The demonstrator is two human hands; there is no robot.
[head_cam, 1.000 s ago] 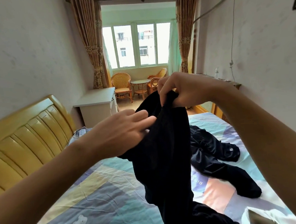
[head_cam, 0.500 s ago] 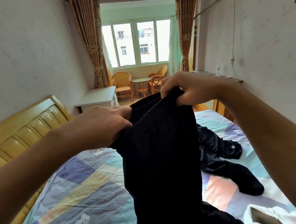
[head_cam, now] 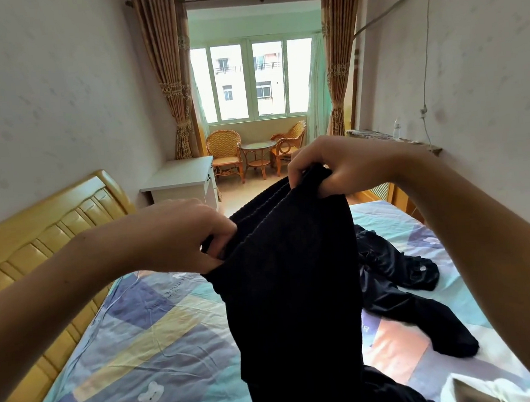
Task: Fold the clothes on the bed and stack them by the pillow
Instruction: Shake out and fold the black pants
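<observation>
A black ribbed garment [head_cam: 291,287] hangs in the air over the bed, spread between my two hands. My left hand [head_cam: 178,235] pinches its top edge at the left corner. My right hand [head_cam: 333,164] grips the top edge higher up, at the right corner. The garment's lower part drops out of view at the bottom. A second black garment [head_cam: 401,291] lies crumpled on the patchwork bed sheet [head_cam: 160,337] to the right. A white garment [head_cam: 496,388] shows at the bottom right corner. No pillow is in view.
A yellow wooden headboard [head_cam: 40,235] runs along the bed's left side. A white bedside cabinet [head_cam: 184,181] stands beyond it. Wicker chairs [head_cam: 224,150] and a small round table [head_cam: 259,157] sit under the window. A wall runs close on the right.
My left hand went from touching the cloth with flat fingers to pinching its top edge. Both hands then moved apart, spreading the garment wider.
</observation>
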